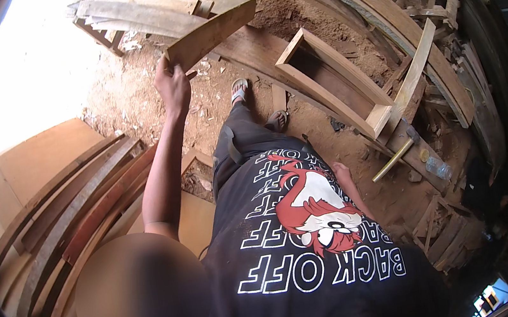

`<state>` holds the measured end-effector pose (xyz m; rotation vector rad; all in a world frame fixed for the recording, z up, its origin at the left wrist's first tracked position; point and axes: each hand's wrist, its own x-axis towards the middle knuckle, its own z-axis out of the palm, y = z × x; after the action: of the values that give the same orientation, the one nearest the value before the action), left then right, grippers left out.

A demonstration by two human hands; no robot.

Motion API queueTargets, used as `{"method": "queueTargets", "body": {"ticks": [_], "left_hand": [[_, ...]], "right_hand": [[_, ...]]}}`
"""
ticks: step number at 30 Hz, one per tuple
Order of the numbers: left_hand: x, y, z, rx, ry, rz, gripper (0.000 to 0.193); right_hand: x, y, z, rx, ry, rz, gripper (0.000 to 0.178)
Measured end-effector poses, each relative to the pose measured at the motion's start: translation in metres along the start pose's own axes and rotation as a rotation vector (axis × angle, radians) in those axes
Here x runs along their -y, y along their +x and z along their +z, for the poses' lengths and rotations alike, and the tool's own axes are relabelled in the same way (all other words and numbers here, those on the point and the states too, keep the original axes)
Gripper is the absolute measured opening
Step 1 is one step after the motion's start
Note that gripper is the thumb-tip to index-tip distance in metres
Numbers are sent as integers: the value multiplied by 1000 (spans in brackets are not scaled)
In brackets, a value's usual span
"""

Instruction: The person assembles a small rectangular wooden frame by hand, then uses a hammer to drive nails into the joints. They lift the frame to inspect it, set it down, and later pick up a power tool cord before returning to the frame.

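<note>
My left hand [173, 91] is stretched out ahead and closed around the near end of a wooden board [212, 34]. The board is held up off the ground, slanting away to the right, above other timber. My right hand [343, 175] hangs low beside my right hip; its fingers are mostly hidden, so their pose does not show. Ahead and to the right, a rectangular wooden frame [321, 93] rests on a long plank bench. A tool with a pale wooden handle [392, 161] lies near the frame's close end, nearer to my right hand.
Long planks [83, 203] are stacked at my left, beside wide brown panels [42, 154]. A clear plastic bottle [438, 167] lies at the right, near scrap wood [445, 223]. Long curved timbers [376, 17] run along the far right. Sandy ground with wood chips surrounds my feet.
</note>
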<state>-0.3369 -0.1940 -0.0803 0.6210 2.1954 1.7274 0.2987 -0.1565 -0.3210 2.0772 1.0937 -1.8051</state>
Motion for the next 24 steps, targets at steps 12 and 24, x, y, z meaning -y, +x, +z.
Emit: {"method": "queueTargets", "body": {"ticks": [12, 24], "left_hand": [[-14, -18, -4, 52, -627, -523, 38], [4, -52, 119, 570, -771, -826, 37]], "right_hand": [[54, -3, 12, -58, 53, -55, 44], [24, -56, 38, -26, -155, -226, 41]]}}
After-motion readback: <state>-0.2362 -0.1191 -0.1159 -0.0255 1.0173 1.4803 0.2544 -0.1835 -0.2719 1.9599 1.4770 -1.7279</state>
